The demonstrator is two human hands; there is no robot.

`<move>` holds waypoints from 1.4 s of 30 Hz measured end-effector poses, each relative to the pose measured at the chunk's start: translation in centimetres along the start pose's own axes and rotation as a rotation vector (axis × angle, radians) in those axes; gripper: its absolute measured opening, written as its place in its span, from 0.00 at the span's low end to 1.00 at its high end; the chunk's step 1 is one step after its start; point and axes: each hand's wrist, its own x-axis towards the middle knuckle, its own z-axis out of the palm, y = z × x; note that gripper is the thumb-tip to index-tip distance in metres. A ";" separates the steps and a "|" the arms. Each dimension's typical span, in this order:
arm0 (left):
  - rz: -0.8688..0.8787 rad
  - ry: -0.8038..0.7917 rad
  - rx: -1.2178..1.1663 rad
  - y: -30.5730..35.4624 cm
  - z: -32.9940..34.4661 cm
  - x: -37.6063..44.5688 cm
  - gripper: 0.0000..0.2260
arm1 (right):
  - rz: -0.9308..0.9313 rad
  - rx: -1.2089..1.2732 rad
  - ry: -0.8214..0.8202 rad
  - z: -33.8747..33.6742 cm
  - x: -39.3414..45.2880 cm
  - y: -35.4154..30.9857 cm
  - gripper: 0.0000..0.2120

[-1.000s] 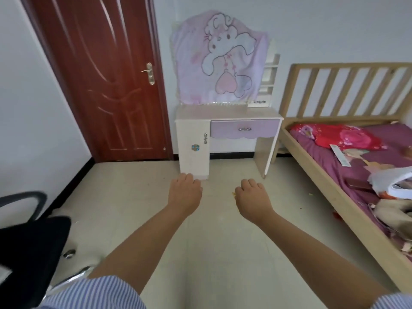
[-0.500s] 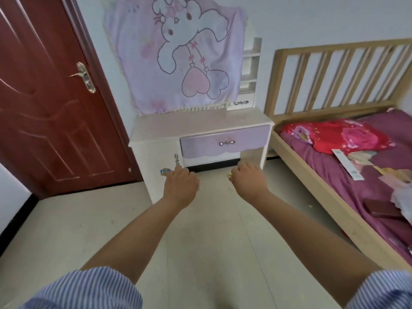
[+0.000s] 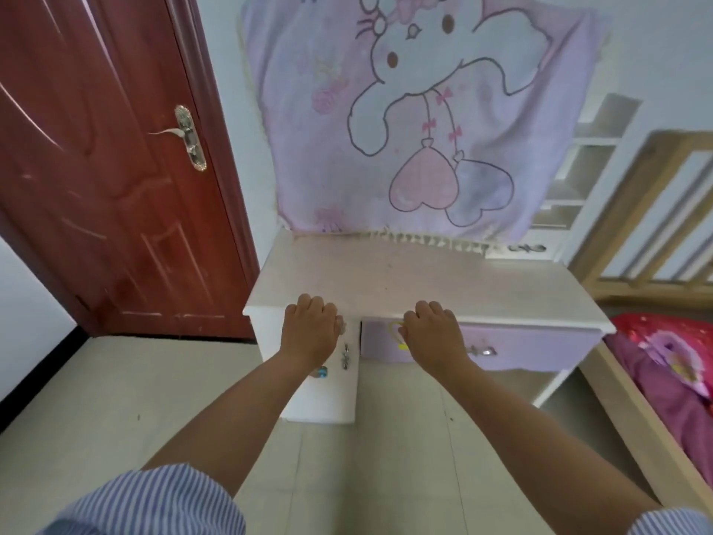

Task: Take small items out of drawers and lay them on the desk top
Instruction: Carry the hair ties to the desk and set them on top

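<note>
A white dressing desk stands in front of me, its top point(image 3: 424, 278) bare. Under the top sits a shut lilac drawer point(image 3: 540, 351) with a silver handle point(image 3: 482, 351). To the left is a white cabinet door point(image 3: 328, 395) with a small handle point(image 3: 344, 357). A little white drawer point(image 3: 526, 248) sits at the back right of the top. My left hand point(image 3: 308, 334) hovers at the desk's front edge with curled fingers and nothing visible in it. My right hand point(image 3: 432, 335) is curled over the drawer's left end, and a thin yellow loop point(image 3: 398, 332) shows at its thumb side.
A lilac cloth point(image 3: 424, 117) with a cartoon rabbit hangs over the back of the desk. White shelves point(image 3: 578, 175) rise at its right. A red-brown door point(image 3: 115, 167) is shut on the left. A wooden bed point(image 3: 656, 210) with purple bedding point(image 3: 671, 372) flanks the right.
The view has closed in on the desk. Both hands, earlier out over the floor, now reach the desk's front edge. The yellow loop has stayed with the right hand.
</note>
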 end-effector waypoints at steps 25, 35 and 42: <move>-0.421 -0.360 0.046 -18.6 21.9 34.5 0.12 | -0.292 0.254 -0.381 27.2 45.5 -2.0 0.12; -0.315 -0.389 0.011 -18.7 24.6 30.0 0.16 | -0.265 0.440 -0.417 29.1 40.4 -0.9 0.21; -0.171 -0.398 0.018 -14.4 20.4 25.2 0.18 | -0.026 0.366 -0.398 25.1 29.2 3.5 0.24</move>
